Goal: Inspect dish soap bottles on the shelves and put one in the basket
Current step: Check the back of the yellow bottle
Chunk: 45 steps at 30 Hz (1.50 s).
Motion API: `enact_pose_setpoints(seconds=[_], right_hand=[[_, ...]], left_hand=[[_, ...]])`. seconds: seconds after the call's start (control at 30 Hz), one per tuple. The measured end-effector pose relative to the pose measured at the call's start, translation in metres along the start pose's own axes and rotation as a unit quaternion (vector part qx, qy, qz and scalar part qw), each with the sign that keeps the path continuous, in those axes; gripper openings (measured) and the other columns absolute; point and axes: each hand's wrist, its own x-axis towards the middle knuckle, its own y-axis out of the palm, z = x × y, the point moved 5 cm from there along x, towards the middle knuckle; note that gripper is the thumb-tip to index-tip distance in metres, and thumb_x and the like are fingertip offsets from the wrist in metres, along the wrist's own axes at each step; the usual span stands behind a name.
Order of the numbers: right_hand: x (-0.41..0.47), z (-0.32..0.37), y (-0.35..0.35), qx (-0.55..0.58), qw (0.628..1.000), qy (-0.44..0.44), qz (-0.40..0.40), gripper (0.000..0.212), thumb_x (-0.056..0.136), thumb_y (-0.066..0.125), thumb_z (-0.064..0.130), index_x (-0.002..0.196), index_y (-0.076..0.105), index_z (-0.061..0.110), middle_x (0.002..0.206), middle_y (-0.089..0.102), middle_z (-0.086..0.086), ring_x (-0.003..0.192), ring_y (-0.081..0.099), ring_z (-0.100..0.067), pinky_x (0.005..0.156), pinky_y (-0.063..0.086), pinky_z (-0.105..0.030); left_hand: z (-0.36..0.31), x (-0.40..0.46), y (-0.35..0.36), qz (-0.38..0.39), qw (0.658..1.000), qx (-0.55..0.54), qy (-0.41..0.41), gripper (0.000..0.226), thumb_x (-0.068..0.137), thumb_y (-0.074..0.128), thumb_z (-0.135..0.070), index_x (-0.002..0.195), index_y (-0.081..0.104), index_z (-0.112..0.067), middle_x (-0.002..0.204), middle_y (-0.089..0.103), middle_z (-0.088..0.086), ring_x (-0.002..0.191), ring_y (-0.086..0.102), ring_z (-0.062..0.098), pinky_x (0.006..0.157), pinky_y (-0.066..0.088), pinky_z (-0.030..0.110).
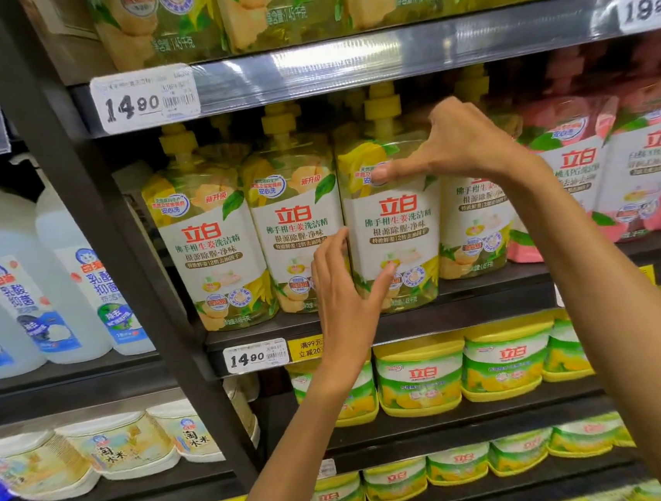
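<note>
Both hands are on one yellow-capped dish soap bottle (393, 224), third from the left in its row on the middle shelf (408, 319) and standing upright among its neighbours. The right hand (460, 145) comes in over the top corner, thumb laid flat across the upper label and the fingers gone behind the bottle's shoulder, so it looks like a wide clasp around the top edge; the fingertips are hidden, and I can't tell how firmly they hold. The left hand (342, 289) sits low at the bottle's left edge, thumb on the front near the base, the other fingers reaching into the gap beside the neighbouring bottle (298, 229).

That high-and-low hold makes sense to me: the bottles are packed side against side, so one hand separates it from the next while the other steadies the top to tip it forward. It looks like the start of pulling one out to look it over.

A price tag (255, 355) hangs on the shelf edge just below. No basket is in view.
</note>
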Motion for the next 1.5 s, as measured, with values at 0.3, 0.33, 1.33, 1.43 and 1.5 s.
enact_pose_setpoints(seconds=[0.3, 0.33, 1.33, 1.43, 1.5], right_hand=[[-0.019, -0.007, 0.011, 0.041, 0.997, -0.043, -0.042, 0.106, 0.051, 0.064, 0.079, 0.129, 0.058, 0.008, 0.122, 0.065, -0.012, 0.116, 0.057, -0.031, 0.087, 0.045, -0.037], [-0.021, -0.009, 0.014, 0.054, 0.996, -0.045, -0.054, 0.098, 0.058, 0.068, 0.075, 0.129, 0.057, 0.008, 0.123, 0.063, -0.012, 0.116, 0.056, -0.030, 0.087, 0.045, -0.036], [-0.044, -0.045, 0.059, 0.552, 0.829, 0.070, -0.055, 0.075, 0.077, 0.079, 0.041, 0.137, 0.039, 0.021, 0.101, 0.075, -0.001, 0.084, 0.075, -0.020, 0.063, 0.058, -0.032], [-0.061, -0.051, 0.060, 0.565, 0.819, 0.085, -0.039, 0.087, 0.069, 0.083, 0.044, 0.140, 0.036, 0.023, 0.098, 0.076, -0.003, 0.083, 0.075, -0.023, 0.061, 0.059, -0.034], [-0.070, -0.052, 0.057, 0.574, 0.813, 0.091, -0.027, 0.089, 0.066, 0.082, 0.046, 0.139, 0.036, 0.026, 0.094, 0.077, 0.000, 0.083, 0.075, -0.022, 0.060, 0.059, -0.032]], left_hand=[[0.000, -0.024, 0.021, -0.023, 0.996, -0.040, -0.077, 0.091, 0.077, 0.065, -0.057, 0.149, 0.017, -0.027, 0.137, 0.021, -0.015, 0.137, 0.023, 0.009, 0.111, 0.036, 0.042], [-0.001, -0.025, 0.023, -0.025, 0.996, -0.043, -0.080, 0.091, 0.079, 0.066, -0.054, 0.150, 0.016, -0.028, 0.137, 0.020, -0.016, 0.137, 0.022, 0.008, 0.111, 0.035, 0.040], [0.005, -0.043, 0.018, 0.063, 0.966, -0.156, -0.194, 0.087, 0.061, 0.061, -0.073, 0.135, 0.044, -0.029, 0.120, 0.062, -0.015, 0.114, 0.058, 0.005, 0.098, 0.050, 0.040], [-0.003, -0.061, 0.022, 0.083, 0.953, -0.231, -0.177, 0.076, 0.071, 0.065, -0.059, 0.136, 0.044, -0.025, 0.117, 0.065, -0.015, 0.110, 0.062, 0.004, 0.087, 0.055, 0.028], [-0.012, -0.068, 0.021, 0.089, 0.947, -0.255, -0.175, 0.061, 0.076, 0.065, -0.050, 0.130, 0.048, -0.027, 0.113, 0.067, -0.017, 0.107, 0.064, 0.003, 0.079, 0.054, 0.018]])
